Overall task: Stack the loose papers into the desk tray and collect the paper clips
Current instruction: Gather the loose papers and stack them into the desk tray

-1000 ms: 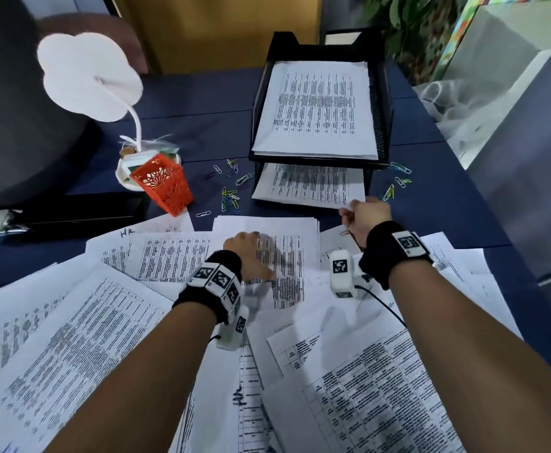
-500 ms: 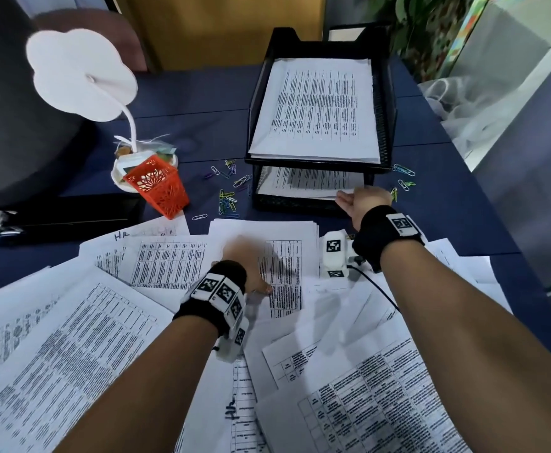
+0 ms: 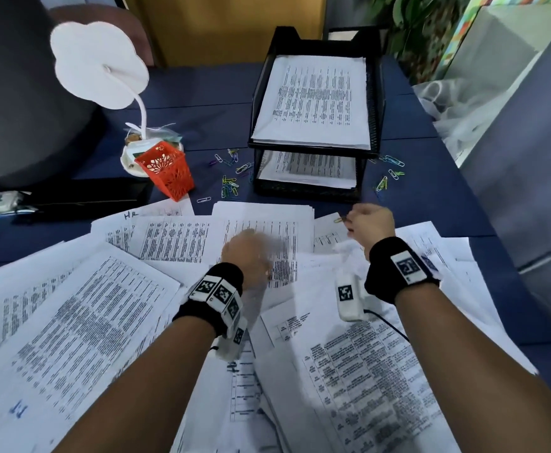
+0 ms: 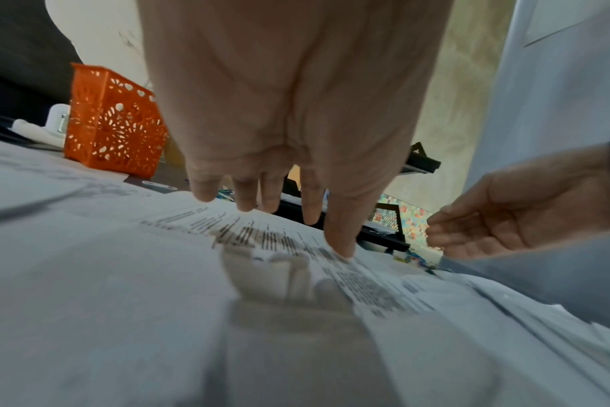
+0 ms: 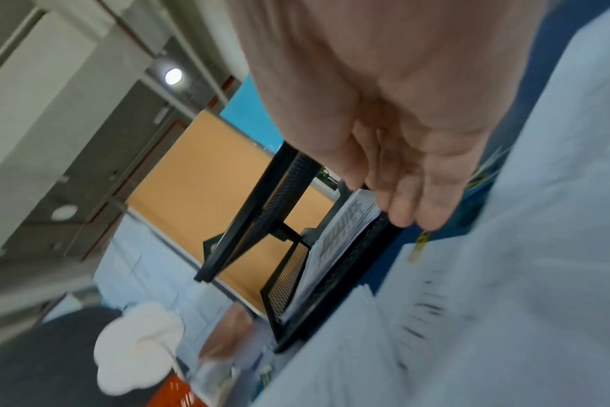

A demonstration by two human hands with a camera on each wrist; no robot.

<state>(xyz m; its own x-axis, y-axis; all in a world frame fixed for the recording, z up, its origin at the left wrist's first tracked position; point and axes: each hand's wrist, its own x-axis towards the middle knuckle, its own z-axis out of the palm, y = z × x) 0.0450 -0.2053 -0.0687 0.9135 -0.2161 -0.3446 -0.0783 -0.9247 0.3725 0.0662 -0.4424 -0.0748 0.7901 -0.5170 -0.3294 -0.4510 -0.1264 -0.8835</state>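
- The black desk tray [image 3: 374,103] stands at the far side of the blue worktop [image 3: 202,93]; its top tier holds a neat pile of printed sheets, and the lower tier [image 3: 307,191] has a thinner pile pushed in, so part of the stacking looks done.
- Most of the work is left: loose papers [image 3: 71,322] lie fanned and overlapping across the whole near half of the worktop, right up to the front of the tray.
- The left hand [image 3: 246,253] rests on a printed sheet in the middle of the spread, fingers straight and spread, the thumb tip pressing the page (the left wrist view shows this best); it holds nothing.
- The right hand [image 3: 370,222] hovers just in front of the tray's lower tier, fingers loosely extended and together, gripping nothing as far as the wrist views show.
- A yellow paper clip [image 3: 339,220] lies on a sheet right at its fingertips; whether the fingers touch it I cannot tell.
- No clips look collected: one cluster [image 3: 230,181] is scattered left of the tray, another [image 3: 388,171] right of it, all flat on the worktop.
- The orange basket [image 3: 166,170] near the left cluster seems a likely home for them (its inside cannot be seen).
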